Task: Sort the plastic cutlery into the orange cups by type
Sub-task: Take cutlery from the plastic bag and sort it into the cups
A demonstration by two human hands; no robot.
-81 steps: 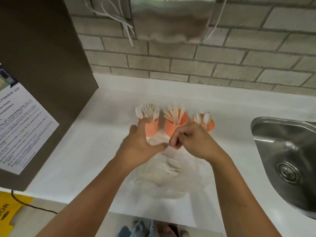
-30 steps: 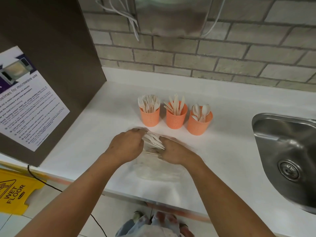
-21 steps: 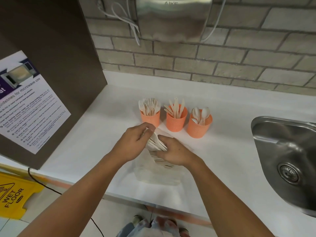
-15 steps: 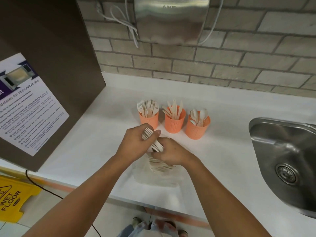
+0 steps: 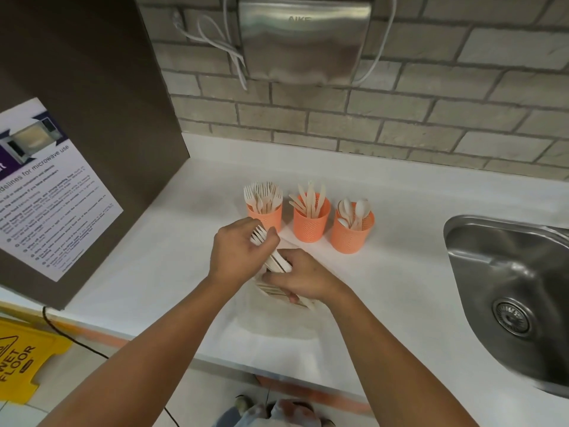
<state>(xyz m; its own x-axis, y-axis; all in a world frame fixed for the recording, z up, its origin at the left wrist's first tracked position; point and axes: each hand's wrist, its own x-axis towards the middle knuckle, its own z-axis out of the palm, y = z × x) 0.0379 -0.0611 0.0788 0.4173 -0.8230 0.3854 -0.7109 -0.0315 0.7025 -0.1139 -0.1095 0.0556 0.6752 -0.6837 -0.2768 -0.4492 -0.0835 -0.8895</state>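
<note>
Three orange cups stand in a row on the white counter: the fork cup on the left, the knife cup in the middle, the spoon cup on the right. My left hand grips a bundle of white forks just in front of the fork cup, tines pointing up and away. My right hand holds the lower ends of that bundle and rests on a clear plastic bag with more cutlery inside.
A steel sink sits at the right. A dark panel with a microwave notice walls off the left. A hand dryer hangs on the brick wall above. A yellow wet-floor sign stands below the counter edge.
Both hands pulled a bundle of forks out of the bag and raised it toward the fork cup. My left hand now grips higher up, near the tines.
</note>
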